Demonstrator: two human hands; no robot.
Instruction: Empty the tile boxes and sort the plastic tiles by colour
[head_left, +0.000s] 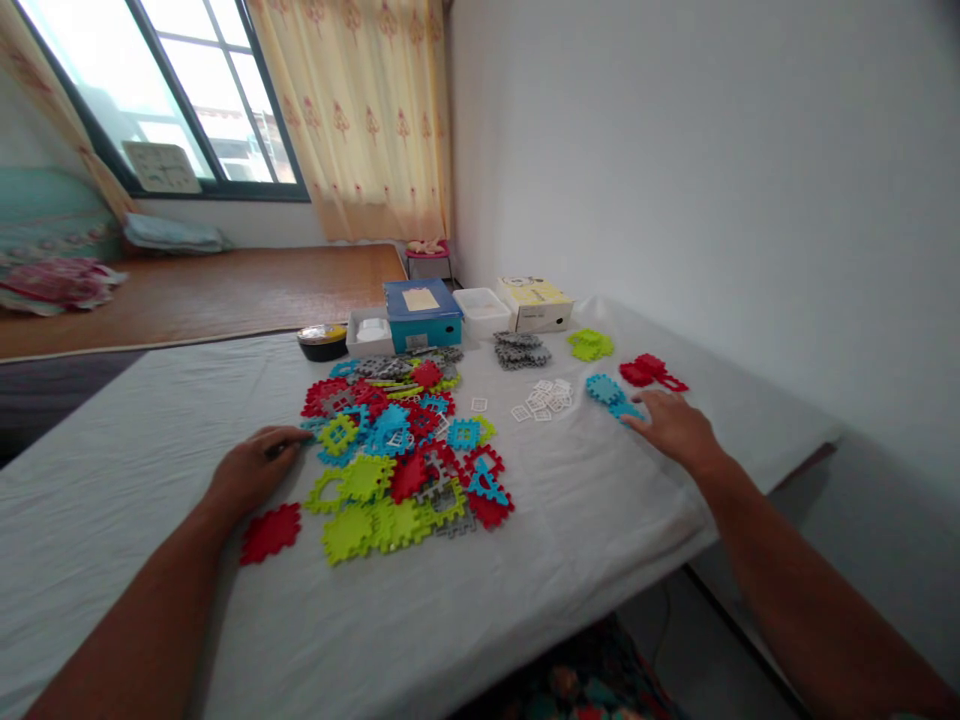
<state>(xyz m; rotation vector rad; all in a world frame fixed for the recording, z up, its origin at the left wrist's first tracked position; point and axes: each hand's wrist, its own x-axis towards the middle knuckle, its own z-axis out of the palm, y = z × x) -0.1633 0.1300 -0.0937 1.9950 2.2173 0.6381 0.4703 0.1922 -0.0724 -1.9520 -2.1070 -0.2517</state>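
Observation:
My right hand [671, 425] is at the right of the table, its thumb and fingertips closed at the edge of a blue notched plastic tile [624, 409]. Another blue tile [602, 388] lies against that one. My left hand [259, 468] rests on the cloth at the left side of a mixed heap of interlocking tiles [409, 472]. Its fingers are curled together; what they hold, if anything, is hidden. A single red tile [271, 533] lies beside my left wrist. The heap mixes red, blue, green and grey pieces, some solid and some with cut-out middles.
Sorted groups lie to the right: grey tiles [521, 350], green tiles [590, 344], red tiles [651, 371] and white square frames [545, 399]. Behind stand a blue box [424, 320], a white tub [481, 312], a yellow-white box [535, 304] and a black container [322, 345]. A wall borders the right.

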